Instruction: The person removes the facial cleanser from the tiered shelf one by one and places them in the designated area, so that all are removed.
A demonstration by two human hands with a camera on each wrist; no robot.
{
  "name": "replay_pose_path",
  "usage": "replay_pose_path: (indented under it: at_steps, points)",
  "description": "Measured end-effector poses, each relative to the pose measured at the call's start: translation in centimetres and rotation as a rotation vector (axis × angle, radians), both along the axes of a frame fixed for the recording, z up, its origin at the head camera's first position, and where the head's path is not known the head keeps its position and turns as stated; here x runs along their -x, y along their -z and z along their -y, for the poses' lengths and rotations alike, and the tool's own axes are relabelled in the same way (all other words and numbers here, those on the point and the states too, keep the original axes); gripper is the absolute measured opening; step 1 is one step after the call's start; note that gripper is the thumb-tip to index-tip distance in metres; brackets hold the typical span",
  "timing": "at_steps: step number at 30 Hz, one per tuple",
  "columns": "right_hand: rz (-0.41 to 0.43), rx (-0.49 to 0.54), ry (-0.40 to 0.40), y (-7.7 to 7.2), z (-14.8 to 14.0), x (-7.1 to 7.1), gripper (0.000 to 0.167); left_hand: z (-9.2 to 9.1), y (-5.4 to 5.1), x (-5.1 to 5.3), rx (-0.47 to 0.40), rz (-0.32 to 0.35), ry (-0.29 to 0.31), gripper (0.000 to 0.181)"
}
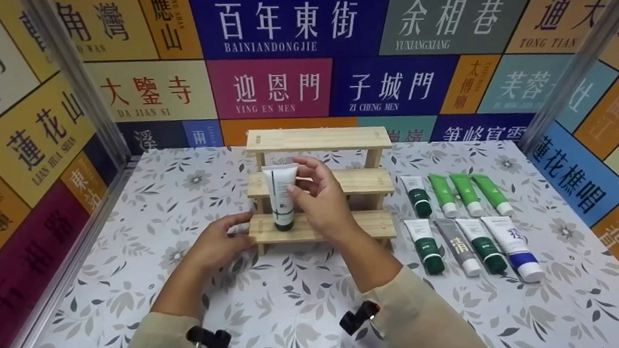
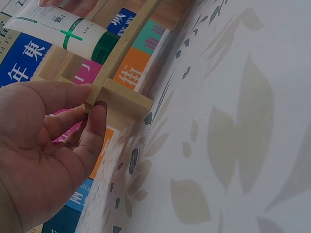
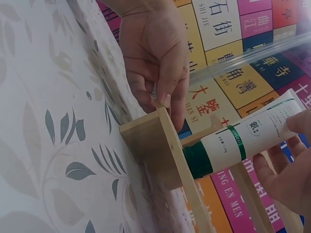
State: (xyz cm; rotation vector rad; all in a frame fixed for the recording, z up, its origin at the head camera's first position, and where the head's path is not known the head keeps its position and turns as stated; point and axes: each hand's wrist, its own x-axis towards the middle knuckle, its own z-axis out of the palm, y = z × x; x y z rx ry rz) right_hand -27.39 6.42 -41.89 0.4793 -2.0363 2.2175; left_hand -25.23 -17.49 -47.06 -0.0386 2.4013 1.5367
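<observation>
A white squeeze tube (image 1: 282, 196) with a dark green cap stands cap-down on the lowest step of a three-step wooden rack (image 1: 322, 224). My right hand (image 1: 322, 198) holds it by the right edge of its upper part, thumb in front. In the right wrist view, green print and a green band show on the tube (image 3: 252, 128). The left end of the lowest step is pinched between the thumb and fingers of my left hand (image 1: 220, 242). The left wrist view shows that left hand (image 2: 53, 131) at the corner of the wooden step (image 2: 127, 94).
Right of the rack, several tubes lie in two rows on the floral tablecloth (image 1: 300, 320). Green tubes (image 1: 463, 194) are in the far row; a grey tube (image 1: 457, 246) and a white-and-blue tube (image 1: 512, 246) are in the near one. Printed panels (image 1: 290, 16) enclose the table.
</observation>
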Motion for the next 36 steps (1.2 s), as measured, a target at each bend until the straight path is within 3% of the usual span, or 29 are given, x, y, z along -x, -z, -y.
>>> replay_pose_path:
  at_steps: [8, 13, 21, 36]
  points:
    - [-0.032, -0.036, -0.016, 0.5, -0.1, -0.1, 0.061, 0.1, 0.1, -0.1, 0.009, 0.016, -0.013, 0.064]
    - [-0.029, -0.064, -0.024, 0.6, -0.1, -0.2, 0.06, 0.0, 0.2, -0.1, -0.012, -0.017, -0.005, 0.065]
    - [-0.021, -0.041, -0.008, 0.4, -0.6, -0.4, 0.06, 0.0, 0.2, 0.0, -0.011, -0.014, -0.001, 0.065]
    - [0.003, -0.055, 0.092, -0.2, -6.4, -1.7, 0.059, -0.1, 0.5, 0.0, -0.029, -0.05, 0.004, 0.065]
